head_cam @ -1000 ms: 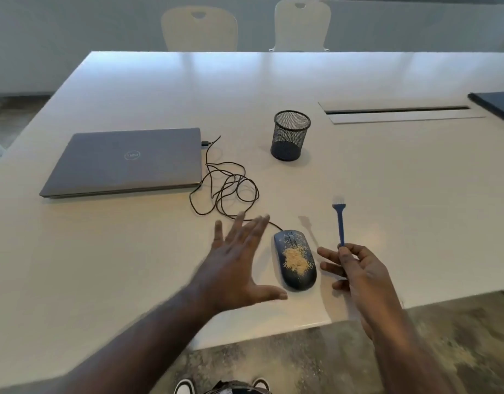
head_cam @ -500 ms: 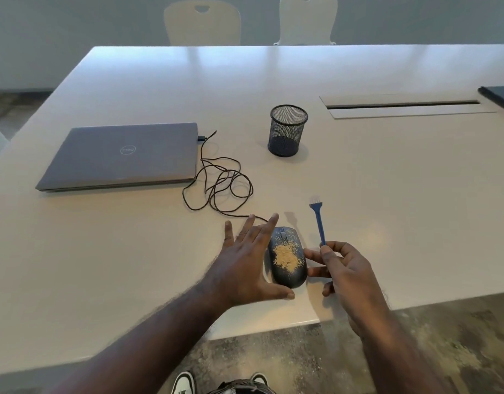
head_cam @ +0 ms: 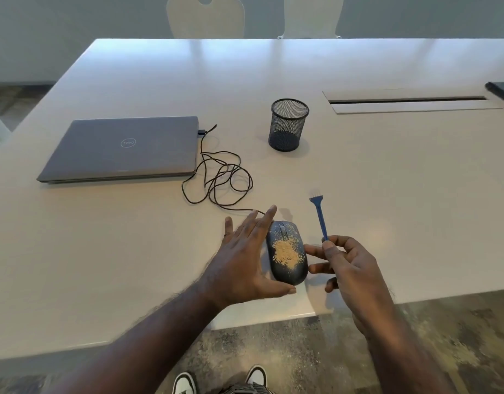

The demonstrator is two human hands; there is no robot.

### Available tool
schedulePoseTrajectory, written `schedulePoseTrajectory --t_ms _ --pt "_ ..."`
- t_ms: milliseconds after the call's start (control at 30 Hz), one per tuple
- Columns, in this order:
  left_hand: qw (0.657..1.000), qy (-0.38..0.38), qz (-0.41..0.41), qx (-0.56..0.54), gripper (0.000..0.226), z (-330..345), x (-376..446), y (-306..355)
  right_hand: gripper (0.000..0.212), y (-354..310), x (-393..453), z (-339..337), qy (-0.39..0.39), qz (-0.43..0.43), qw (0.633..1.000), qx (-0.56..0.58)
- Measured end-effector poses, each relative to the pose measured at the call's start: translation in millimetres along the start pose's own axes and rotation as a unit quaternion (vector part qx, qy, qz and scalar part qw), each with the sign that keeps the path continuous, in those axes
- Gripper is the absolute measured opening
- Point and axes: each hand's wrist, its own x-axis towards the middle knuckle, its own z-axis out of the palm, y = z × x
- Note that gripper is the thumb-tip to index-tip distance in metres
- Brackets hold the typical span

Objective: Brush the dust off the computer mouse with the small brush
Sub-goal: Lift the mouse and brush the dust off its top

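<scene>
A dark wired computer mouse [head_cam: 291, 267] lies near the table's front edge, with a patch of tan dust [head_cam: 286, 250] on its back. My left hand [head_cam: 245, 260] rests against the mouse's left side, fingers spread and thumb curled under its near end. My right hand [head_cam: 348, 270] is just right of the mouse and pinches the handle of a small blue brush [head_cam: 319, 214], which points away from me with its pale bristles up, clear of the mouse.
A closed grey laptop [head_cam: 123, 147] lies at the left, with the mouse's tangled black cable [head_cam: 221, 177] running to it. A black mesh pen cup [head_cam: 288, 124] stands behind the mouse. A cable slot [head_cam: 407, 100] is set in the white table [head_cam: 401, 209] at right. Two chairs stand at the far side.
My left hand moved right until it touches and cups the mouse. My right hand with the brush drew in closer to the mouse's right side.
</scene>
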Motion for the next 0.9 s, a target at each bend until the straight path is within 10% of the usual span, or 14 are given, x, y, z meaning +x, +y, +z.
schedulePoseTrajectory --t_ms 900 --pt "0.989 -0.022 0.147 -0.007 0.134 0.0 -110.1 3.1 0.025 2.4 -185.4 0.2 0.232 -0.037 0.947 0.221"
